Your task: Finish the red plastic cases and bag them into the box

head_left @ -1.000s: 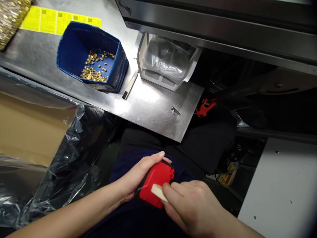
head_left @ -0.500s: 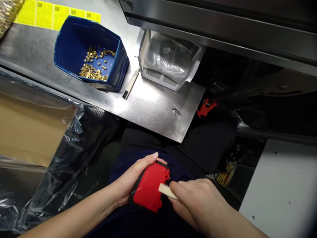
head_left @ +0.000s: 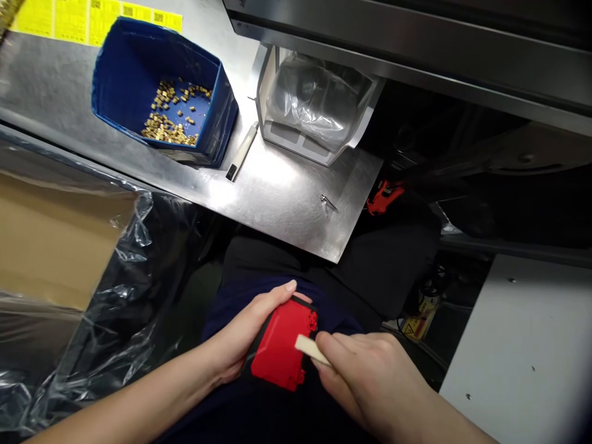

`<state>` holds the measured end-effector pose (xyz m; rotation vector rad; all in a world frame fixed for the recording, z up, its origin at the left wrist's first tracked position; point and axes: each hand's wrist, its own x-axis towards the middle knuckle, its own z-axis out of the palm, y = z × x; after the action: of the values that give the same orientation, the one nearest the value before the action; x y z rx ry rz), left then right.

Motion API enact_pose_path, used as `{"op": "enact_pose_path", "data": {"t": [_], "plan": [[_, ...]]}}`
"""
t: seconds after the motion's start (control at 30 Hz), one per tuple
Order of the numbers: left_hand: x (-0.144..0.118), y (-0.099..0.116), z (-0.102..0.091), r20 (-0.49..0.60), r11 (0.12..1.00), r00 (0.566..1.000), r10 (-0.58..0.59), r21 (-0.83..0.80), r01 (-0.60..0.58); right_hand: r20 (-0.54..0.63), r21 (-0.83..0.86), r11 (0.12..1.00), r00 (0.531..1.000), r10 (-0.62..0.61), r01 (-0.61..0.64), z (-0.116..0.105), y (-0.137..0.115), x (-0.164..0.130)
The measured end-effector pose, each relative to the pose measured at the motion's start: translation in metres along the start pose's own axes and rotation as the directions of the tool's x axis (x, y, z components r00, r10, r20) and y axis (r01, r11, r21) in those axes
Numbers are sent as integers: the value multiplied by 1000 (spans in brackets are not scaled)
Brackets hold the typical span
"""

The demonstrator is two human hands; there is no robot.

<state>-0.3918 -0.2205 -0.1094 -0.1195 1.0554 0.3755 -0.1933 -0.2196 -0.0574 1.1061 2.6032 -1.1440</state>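
In my lap, my left hand (head_left: 259, 324) is wrapped round a red and black plastic case (head_left: 282, 345), its thumb along the upper edge. The case lies tilted, red face up, with small hinge-like lugs on its right edge. My right hand (head_left: 365, 370) is closed on a flat cream-coloured strip-like tool (head_left: 312, 348). The strip's blunt end is over the case's right edge, between the lugs; whether it presses on the case I cannot tell. The rest of the tool is hidden in the fist.
On the metal bench (head_left: 287, 197) stand a blue bin (head_left: 226, 117) with small brass parts and a grey bin (head_left: 300, 148) holding a clear plastic bag (head_left: 305, 98). A cream-handled tool (head_left: 243, 151) and nail clippers (head_left: 328, 202) lie there. A cardboard box (head_left: 55, 240) is at left.
The view has shifted slightly, so the bench and bins sit a little higher and further left. Both hands keep their holds, and the strip stays at the case's right edge.
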Motion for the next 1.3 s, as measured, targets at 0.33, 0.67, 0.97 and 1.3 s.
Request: {"op": "enact_pose_path", "data": {"t": [0.33, 0.67, 0.97, 1.3], "plan": [[0, -1, 0, 12, 994, 999, 42, 105, -43, 26, 41, 999, 1000, -12, 11, 1, -4, -4], [4, -4, -2, -13, 998, 998, -56, -16, 56, 30, 9, 1000, 999, -21, 21, -4, 7, -3], [6, -3, -5, -26, 986, 990, -139, -96, 136, 88, 59, 998, 996, 11, -17, -4, 8, 4], [1, 1, -1, -52, 985, 990, -133, -113, 127, 138, 59, 997, 989, 46, -55, -6, 7, 14]]}}
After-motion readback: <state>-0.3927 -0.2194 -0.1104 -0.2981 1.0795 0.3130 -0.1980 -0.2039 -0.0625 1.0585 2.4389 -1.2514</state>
